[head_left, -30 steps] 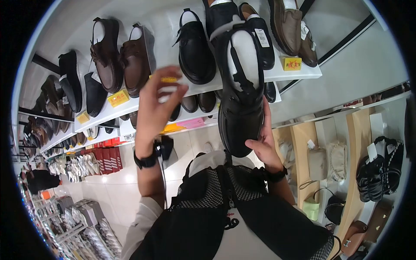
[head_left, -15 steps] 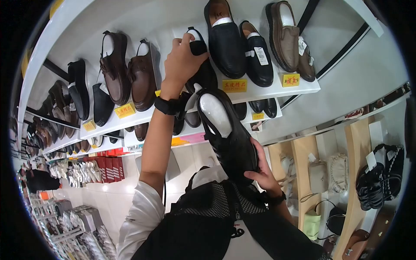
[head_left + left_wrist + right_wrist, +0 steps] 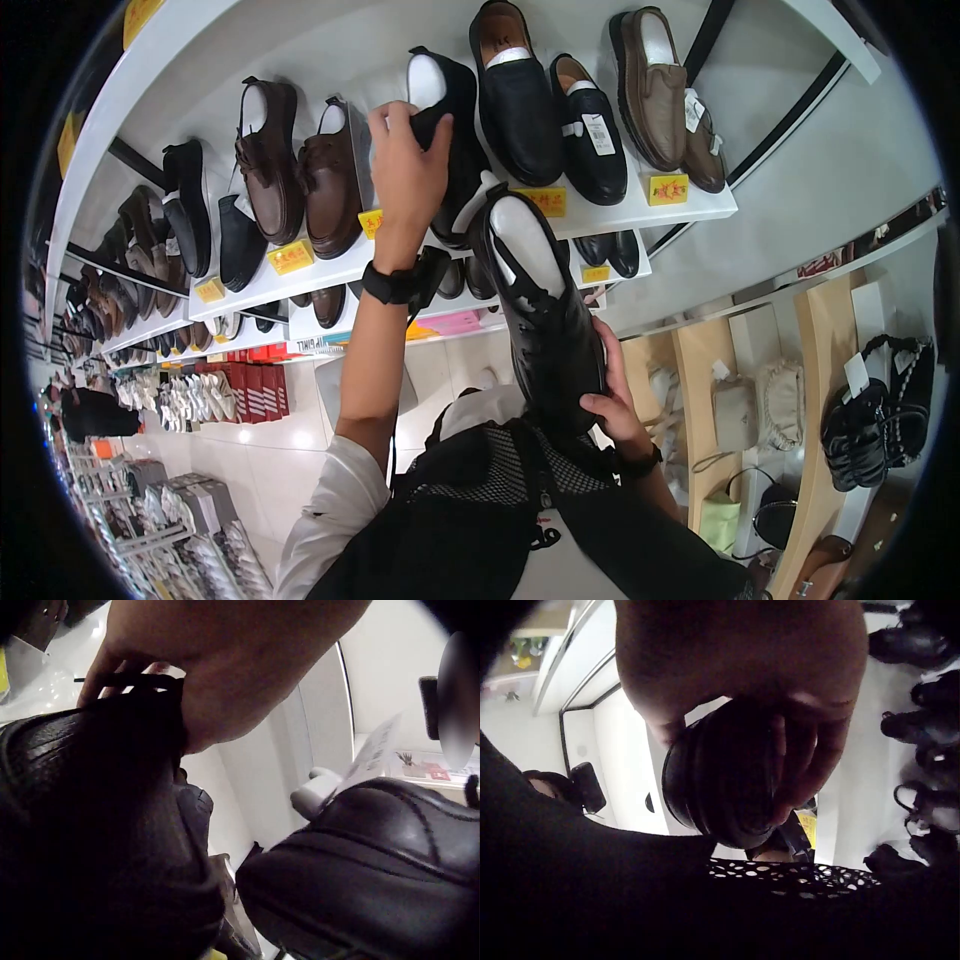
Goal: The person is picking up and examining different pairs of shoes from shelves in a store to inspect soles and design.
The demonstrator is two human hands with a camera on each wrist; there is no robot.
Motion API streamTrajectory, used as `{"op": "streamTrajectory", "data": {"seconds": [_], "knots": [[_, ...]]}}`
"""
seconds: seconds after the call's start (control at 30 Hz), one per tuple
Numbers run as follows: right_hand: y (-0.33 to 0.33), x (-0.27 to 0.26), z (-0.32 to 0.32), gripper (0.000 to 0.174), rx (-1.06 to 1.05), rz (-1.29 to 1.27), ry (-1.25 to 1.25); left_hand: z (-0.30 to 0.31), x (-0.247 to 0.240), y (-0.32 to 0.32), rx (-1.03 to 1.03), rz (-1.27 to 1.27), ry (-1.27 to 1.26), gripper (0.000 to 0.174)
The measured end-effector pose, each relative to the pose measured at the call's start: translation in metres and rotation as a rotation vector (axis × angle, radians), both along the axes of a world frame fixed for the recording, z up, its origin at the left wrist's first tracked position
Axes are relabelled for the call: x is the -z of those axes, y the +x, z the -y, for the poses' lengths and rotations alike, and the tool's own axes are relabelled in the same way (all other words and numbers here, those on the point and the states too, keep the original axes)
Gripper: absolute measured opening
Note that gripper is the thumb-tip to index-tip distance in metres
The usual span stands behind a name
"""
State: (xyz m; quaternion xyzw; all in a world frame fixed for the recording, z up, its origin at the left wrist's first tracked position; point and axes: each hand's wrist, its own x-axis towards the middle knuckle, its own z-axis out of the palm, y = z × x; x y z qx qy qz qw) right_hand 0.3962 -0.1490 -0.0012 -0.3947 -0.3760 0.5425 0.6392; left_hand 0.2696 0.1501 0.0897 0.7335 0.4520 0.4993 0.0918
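In the head view my left hand [image 3: 408,180] grips a black leather shoe [image 3: 463,165] at its tongue, at the shelf among other shoes. White stuffing shows in its opening. My right hand [image 3: 620,405] holds a second black lace-up shoe [image 3: 548,345] by the toe end, thumb on top and fingers along the side. Its heel points toward the shelf, and white stuffing [image 3: 520,235] fills it. The left wrist view shows the gripped shoe [image 3: 97,825] beside the other shoe's heel [image 3: 375,862], which carries a white tag [image 3: 375,750]. Fingers wrap the toe end [image 3: 720,780] in the right wrist view.
Black loafers [image 3: 520,120] and brown shoes [image 3: 270,180] line the white shelf [image 3: 640,215], with yellow price cards [image 3: 290,257] along its edge. More shoes stand on a lower shelf. Bags [image 3: 735,400] fill wooden compartments at the right.
My left hand has gone from the air to the shelf shoe's tongue; that shoe has since shifted left and looks larger. The shoe in my right hand has come lower, away from the shelf.
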Motion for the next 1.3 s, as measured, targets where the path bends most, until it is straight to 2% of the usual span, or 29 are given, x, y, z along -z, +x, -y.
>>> {"op": "streamTrajectory", "data": {"seconds": [0.1,0.2,0.43,0.5,0.6,0.67,0.73,0.83,0.97,1.13,1.23,1.3], "knots": [[-0.002,-0.006,-0.006,0.097,0.013,-0.08,-0.006,0.004,-0.003,-0.012,-0.016,0.043,0.233,0.029],[-0.006,-0.026,-0.013,0.099,0.009,-0.227,-0.026,0.011,-0.013,-0.035,-0.044,0.037,0.384,0.03],[-0.02,-0.054,-0.041,0.095,-0.067,-0.405,-0.012,0.049,-0.05,-0.088,-0.273,0.087,0.549,0.026],[-0.028,-0.062,-0.05,0.092,-0.045,-0.369,-0.005,0.053,-0.054,-0.107,-0.348,0.1,0.631,0.027],[-0.034,-0.06,-0.072,0.085,-0.006,-0.282,-0.005,0.066,-0.057,-0.131,-0.297,0.295,0.577,0.024],[-0.034,-0.052,-0.096,0.081,0.009,-0.227,-0.013,0.079,-0.052,-0.141,-0.352,0.236,0.574,0.022],[-0.032,-0.047,-0.129,0.076,-0.066,-0.239,0.028,0.089,-0.038,-0.148,-0.344,0.3,0.54,0.021],[-0.033,-0.033,-0.174,0.077,-0.056,-0.13,-0.045,0.101,-0.016,-0.152,-0.276,0.434,0.451,0.02],[-0.034,-0.04,-0.209,0.078,-0.085,-0.015,-0.105,0.118,0.006,-0.146,-0.243,0.444,0.382,0.017],[-0.039,-0.035,-0.234,0.075,-0.089,-0.126,-0.131,0.13,0.021,-0.144,-0.255,0.442,0.213,0.02],[-0.044,-0.033,-0.237,0.078,-0.11,-0.115,-0.052,0.13,0.029,-0.143,-0.23,0.445,0.145,0.022],[-0.049,-0.022,-0.231,0.078,-0.101,0.007,0.092,0.13,0.033,-0.141,-0.204,0.465,0.124,0.022]]}}
